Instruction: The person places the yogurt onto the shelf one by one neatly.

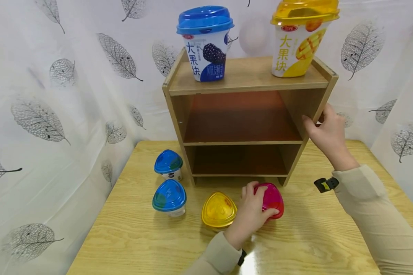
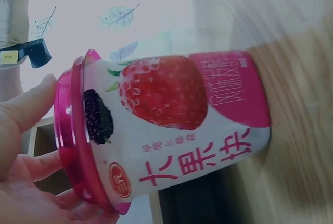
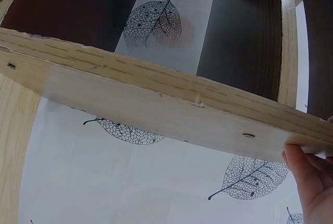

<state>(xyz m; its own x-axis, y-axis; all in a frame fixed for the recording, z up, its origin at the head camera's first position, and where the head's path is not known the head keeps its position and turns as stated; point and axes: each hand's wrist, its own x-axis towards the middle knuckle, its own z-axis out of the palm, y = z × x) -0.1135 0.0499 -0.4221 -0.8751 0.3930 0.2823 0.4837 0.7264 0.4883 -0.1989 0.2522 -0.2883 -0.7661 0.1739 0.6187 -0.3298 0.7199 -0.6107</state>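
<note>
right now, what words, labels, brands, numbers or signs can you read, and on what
"大果块": blue-lidded cup atop the shelf unit
"风味发酵", last character unclear: same cup
"大果块": upper yellow-lidded cup
"大果块": pink-lidded cup, left wrist view
Too small or blurred: red oval logo, other cup print, yellow wrist label

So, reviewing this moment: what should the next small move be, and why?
Probably a slight, straight lift of the pink-lidded cup by the left hand. It already grips the lid, a blue-lidded cup and a yellow-lidded cup stand atop the shelf, and the right hand grips the shelf's side, perhaps steadying it.
</note>
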